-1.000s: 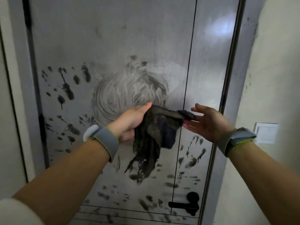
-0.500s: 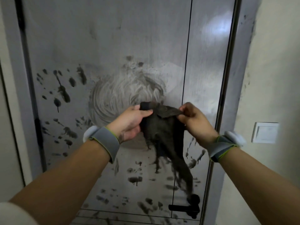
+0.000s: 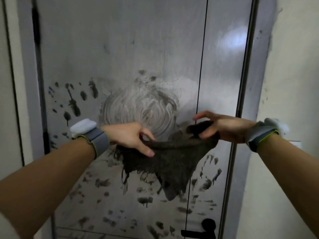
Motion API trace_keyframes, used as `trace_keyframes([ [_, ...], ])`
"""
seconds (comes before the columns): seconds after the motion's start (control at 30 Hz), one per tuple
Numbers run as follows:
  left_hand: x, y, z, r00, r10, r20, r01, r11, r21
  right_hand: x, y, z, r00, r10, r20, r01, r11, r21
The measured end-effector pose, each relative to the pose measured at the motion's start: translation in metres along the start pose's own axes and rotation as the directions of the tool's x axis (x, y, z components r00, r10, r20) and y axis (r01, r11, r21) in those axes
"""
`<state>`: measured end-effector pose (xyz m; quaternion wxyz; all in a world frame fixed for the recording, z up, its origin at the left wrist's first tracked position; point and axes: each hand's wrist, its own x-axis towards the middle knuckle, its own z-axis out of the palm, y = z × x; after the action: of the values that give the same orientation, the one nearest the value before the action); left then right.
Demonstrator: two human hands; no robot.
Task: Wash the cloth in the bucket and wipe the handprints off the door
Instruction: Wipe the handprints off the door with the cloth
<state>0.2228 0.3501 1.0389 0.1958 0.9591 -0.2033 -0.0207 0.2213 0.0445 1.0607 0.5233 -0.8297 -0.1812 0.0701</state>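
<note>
Dark, frayed cloth (image 3: 170, 163) held stretched in front of the grey door (image 3: 120, 49), top edge taut, lower corner hanging. Left hand (image 3: 131, 137) pinches one end, right hand (image 3: 222, 126) grips the other, fingers curled round it. Swirled smear (image 3: 139, 107) behind; black handprints (image 3: 74, 100) around; handle (image 3: 205, 229) at lower right.

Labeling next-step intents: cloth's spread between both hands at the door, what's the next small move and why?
Probably press the cloth flat onto the handprints just below. Left hand and right hand each pinch its top edge, it hangs open, and dark prints remain around the one swirled wiped patch.
</note>
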Motion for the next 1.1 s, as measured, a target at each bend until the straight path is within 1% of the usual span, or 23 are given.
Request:
trace_keyframes([
  [0.03,0.004,-0.001,-0.002,0.999,0.018,-0.037,-0.015,0.996,0.089,0.0,-0.001,-0.002,1.0,-0.003,0.025,0.009,0.976,-0.218],
  [0.1,0.012,0.003,-0.004,0.98,0.049,-0.195,-0.028,0.994,0.108,0.003,-0.003,-0.006,0.996,-0.092,-0.006,0.068,0.779,-0.624],
  [0.13,0.017,0.006,-0.006,0.955,0.045,-0.294,-0.031,0.998,0.051,0.003,-0.003,-0.009,0.987,-0.158,-0.032,0.09,0.703,-0.705],
  [0.17,0.02,0.007,-0.006,0.922,0.03,-0.386,-0.049,0.998,-0.041,0.003,-0.003,-0.008,0.973,-0.217,-0.072,0.107,0.71,-0.696],
  [0.2,0.025,0.012,-0.006,0.89,0.002,-0.456,-0.082,0.984,-0.156,0.002,-0.002,-0.011,0.953,-0.275,-0.13,0.148,0.792,-0.593],
  [0.23,0.028,0.017,-0.004,0.865,-0.037,-0.501,-0.132,0.945,-0.298,0.001,0.002,-0.015,0.936,-0.312,-0.166,0.223,0.886,-0.407],
  [0.27,0.035,0.028,-0.002,0.845,-0.088,-0.528,-0.187,0.876,-0.444,-0.001,0.004,-0.02,0.923,-0.341,-0.177,0.313,0.935,-0.166],
  [0.3,0.041,0.038,0.002,0.833,-0.138,-0.536,-0.234,0.789,-0.567,-0.002,0.007,-0.019,0.915,-0.364,-0.172,0.379,0.923,0.062],
  [0.33,0.049,0.051,0.005,0.826,-0.178,-0.535,-0.27,0.709,-0.652,-0.002,0.01,-0.02,0.909,-0.377,-0.178,0.414,0.87,0.267],
  [0.4,0.062,0.076,0.015,0.843,-0.212,-0.494,-0.31,0.558,-0.77,0.001,0.015,-0.016,0.915,-0.34,-0.216,0.401,0.718,0.568],
  [0.5,0.077,0.103,0.024,0.935,-0.083,-0.346,-0.312,0.275,-0.91,0.007,0.024,-0.011,0.934,-0.28,-0.223,0.339,0.494,0.801],
  [0.53,0.084,0.107,0.026,0.938,-0.053,-0.344,-0.321,0.249,-0.914,0.009,0.027,-0.012,0.936,-0.276,-0.219,0.326,0.442,0.836],
  [0.57,0.092,0.109,0.03,0.923,-0.06,-0.38,-0.348,0.293,-0.89,0.009,0.03,-0.015,0.941,-0.263,-0.215,0.31,0.41,0.858],
  [0.6,0.101,0.113,0.032,0.888,-0.08,-0.452,-0.381,0.421,-0.823,0.011,0.033,-0.022,0.943,-0.249,-0.219,0.305,0.395,0.867],
  [0.67,0.114,0.117,0.038,0.794,-0.075,-0.603,-0.371,0.726,-0.579,0.013,0.036,-0.029,0.943,-0.242,-0.228,0.311,0.396,0.864],
  [0.7,0.119,0.116,0.041,0.759,-0.064,-0.648,-0.335,0.815,-0.473,0.014,0.038,-0.031,0.937,-0.251,-0.243,0.328,0.39,0.861],
  [0.73,0.122,0.115,0.043,0.739,-0.075,-0.669,-0.304,0.85,-0.43,0.015,0.038,-0.033,0.926,-0.265,-0.269,0.357,0.385,0.851],
  [0.77,0.123,0.114,0.044,0.745,-0.097,-0.66,-0.294,0.84,-0.456,0.016,0.038,-0.034,0.915,-0.281,-0.289,0.383,0.381,0.841],
  [0.8,0.121,0.114,0.045,0.795,-0.12,-0.595,-0.302,0.773,-0.559,0.019,0.038,-0.036,0.905,-0.304,-0.298,0.401,0.374,0.836],
  [0.87,0.117,0.119,0.047,0.943,-0.075,-0.325,-0.228,0.566,-0.792,0.024,0.038,-0.039,0.897,-0.323,-0.303,0.414,0.372,0.831],
  [0.93,0.112,0.122,0.047,0.984,0.018,-0.178,-0.164,0.484,-0.86,0.028,0.036,-0.043,0.894,-0.343,-0.289,0.413,0.377,0.829],
  [1.03,0.11,0.125,0.045,0.98,0.08,-0.185,-0.201,0.449,-0.871,0.034,0.034,-0.048,0.871,-0.372,-0.32,0.465,0.417,0.781],
  [1.1,0.113,0.132,0.045,0.96,0.073,-0.269,-0.274,0.412,-0.869,0.04,0.034,-0.051,0.817,-0.368,-0.444,0.576,0.493,0.652],
])
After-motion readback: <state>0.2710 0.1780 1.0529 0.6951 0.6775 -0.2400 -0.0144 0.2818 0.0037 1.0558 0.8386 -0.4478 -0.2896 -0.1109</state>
